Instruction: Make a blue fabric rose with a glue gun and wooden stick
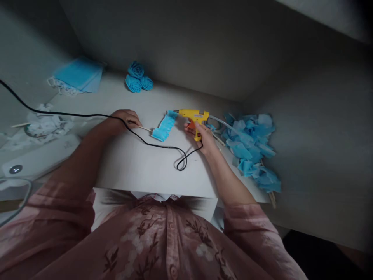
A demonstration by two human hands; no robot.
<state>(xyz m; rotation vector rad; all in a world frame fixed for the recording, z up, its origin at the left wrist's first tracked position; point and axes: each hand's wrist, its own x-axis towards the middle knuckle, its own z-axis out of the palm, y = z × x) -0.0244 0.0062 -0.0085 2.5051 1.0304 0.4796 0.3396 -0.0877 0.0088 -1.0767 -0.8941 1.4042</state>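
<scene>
My right hand (204,137) is closed round the handle of a yellow glue gun (194,116), whose nozzle points left at the top of a pleated blue fabric strip (164,126) lying on the white table (140,171). My left hand (126,118) pinches a thin wooden stick (145,128) that runs to the strip's lower end. The gun's black cord (163,147) loops across the table and passes over my left wrist.
Three blue fabric roses (138,77) sit at the back by the wall. A stack of blue masks (78,74) lies at the far left. Blue fabric scraps (252,149) and sticks are piled on the right. White scraps (46,125) lie left.
</scene>
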